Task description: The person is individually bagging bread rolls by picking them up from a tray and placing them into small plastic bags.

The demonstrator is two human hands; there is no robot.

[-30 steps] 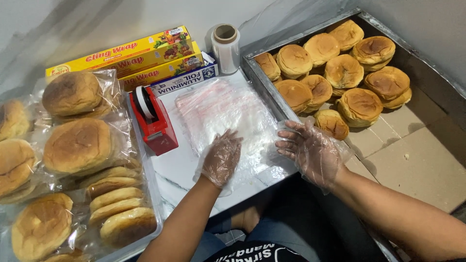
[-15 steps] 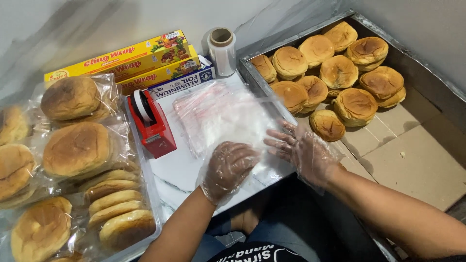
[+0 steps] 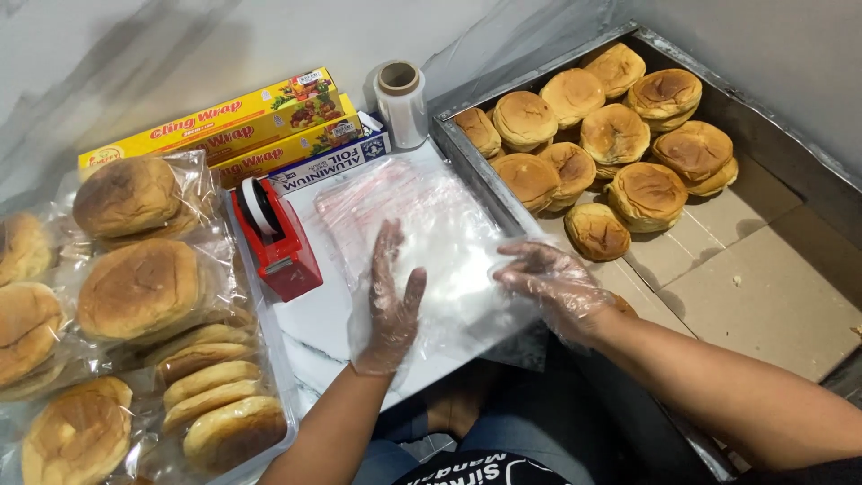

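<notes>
Landmark: red tape dispenser (image 3: 277,238), standing on the white marble-pattern counter (image 3: 319,328).

Stack of clear plastic bags (image 3: 422,242) lies flat on the counter just right of the dispenser. Left hand (image 3: 391,301), in a thin clear glove, rests palm down on the near left part of the stack, fingers spread and extended, gripping nothing. Right hand (image 3: 552,287), also gloved, sits at the stack's right edge, further right of the dispenser; fingertips curled and pinching the edge of the top bag.

Behind the dispenser: yellow wrap boxes (image 3: 224,126) stacked, a blue-and-white foil box (image 3: 328,163) in front of them, and a roll of clear film (image 3: 400,101) upright to their right.

Left of the dispenser: bagged buns (image 3: 135,287) in a tray, some whole, some stacked in sleeves.

Far right of the dispenser, beyond the bags: metal tray (image 3: 763,121) lined with cardboard, holding unwrapped buns (image 3: 611,135) grouped in its far half.
</notes>
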